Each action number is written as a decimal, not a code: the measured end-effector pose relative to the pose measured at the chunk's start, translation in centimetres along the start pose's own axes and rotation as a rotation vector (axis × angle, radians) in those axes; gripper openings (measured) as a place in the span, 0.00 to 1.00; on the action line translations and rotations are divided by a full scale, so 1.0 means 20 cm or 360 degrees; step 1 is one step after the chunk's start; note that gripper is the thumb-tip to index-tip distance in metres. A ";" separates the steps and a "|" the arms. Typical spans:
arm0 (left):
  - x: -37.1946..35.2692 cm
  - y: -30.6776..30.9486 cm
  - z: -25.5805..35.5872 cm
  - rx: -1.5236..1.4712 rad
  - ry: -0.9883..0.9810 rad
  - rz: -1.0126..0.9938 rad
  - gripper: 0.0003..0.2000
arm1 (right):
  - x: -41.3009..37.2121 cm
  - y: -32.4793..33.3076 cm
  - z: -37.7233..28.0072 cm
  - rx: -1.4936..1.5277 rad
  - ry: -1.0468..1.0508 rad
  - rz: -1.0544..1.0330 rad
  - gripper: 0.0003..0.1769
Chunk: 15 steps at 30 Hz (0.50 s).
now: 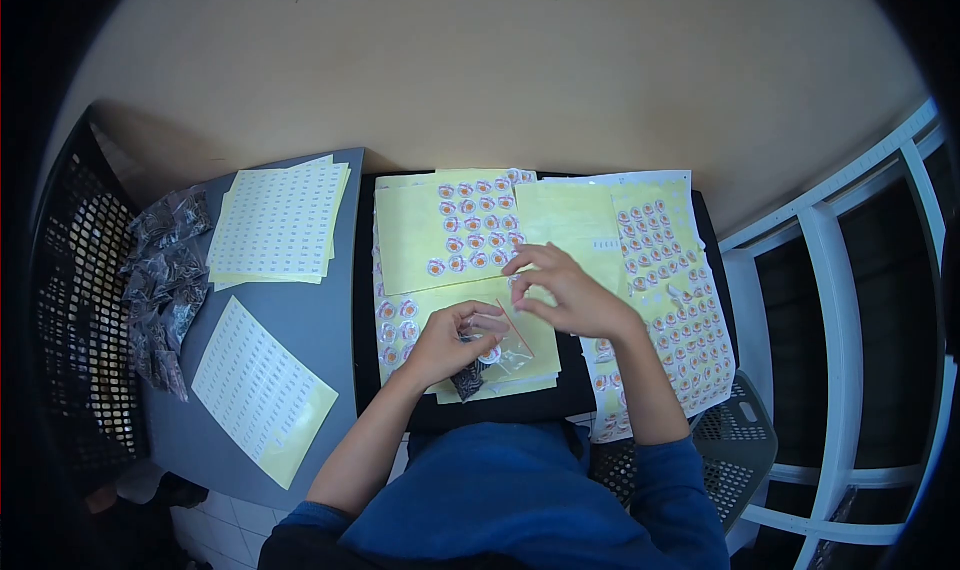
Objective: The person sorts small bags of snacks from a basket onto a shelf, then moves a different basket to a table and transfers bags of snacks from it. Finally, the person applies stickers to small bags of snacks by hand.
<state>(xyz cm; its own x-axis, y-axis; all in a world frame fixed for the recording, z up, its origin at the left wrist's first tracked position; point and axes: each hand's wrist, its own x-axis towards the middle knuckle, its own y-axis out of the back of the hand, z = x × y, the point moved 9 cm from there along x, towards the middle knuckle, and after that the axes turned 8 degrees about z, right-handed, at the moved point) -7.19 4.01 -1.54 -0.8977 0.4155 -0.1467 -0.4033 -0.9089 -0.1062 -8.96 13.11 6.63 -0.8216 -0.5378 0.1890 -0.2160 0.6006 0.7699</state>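
My left hand is closed on a small clear zip bag with a red strip along its edge. Dark small contents gather in the bag's lower left corner, and a round sticker shows by my fingers. Up and to the right, my right hand hovers over the sheets with its thumb and fingers apart, and I see nothing between them. Beneath both hands lie yellow backing sheets with rows of round orange-and-white stickers.
Further sticker sheets cover the right side of the black table. On the grey table at left are two groups of printed label sheets and a pile of filled bags. A dark perforated basket stands far left; a grey-green basket sits lower right.
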 end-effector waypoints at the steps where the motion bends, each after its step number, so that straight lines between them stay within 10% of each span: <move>1: -0.01 -0.01 -0.01 0.0020 0.0057 -0.0045 0.14 | 0.01 -0.03 -0.02 0.0000 0.0001 0.0001 0.04; 15: -0.01 -0.02 -0.02 0.0069 0.0118 -0.0116 0.12 | 0.01 -0.13 -0.01 -0.0054 0.0019 -0.0012 0.01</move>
<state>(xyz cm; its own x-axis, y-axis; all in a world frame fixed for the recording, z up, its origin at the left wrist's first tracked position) -6.68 4.36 -1.78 -0.8507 0.4808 -0.2127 -0.4759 -0.8761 -0.0769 -8.44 11.35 4.87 -0.8136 -0.5494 0.1901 -0.2039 0.5760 0.7916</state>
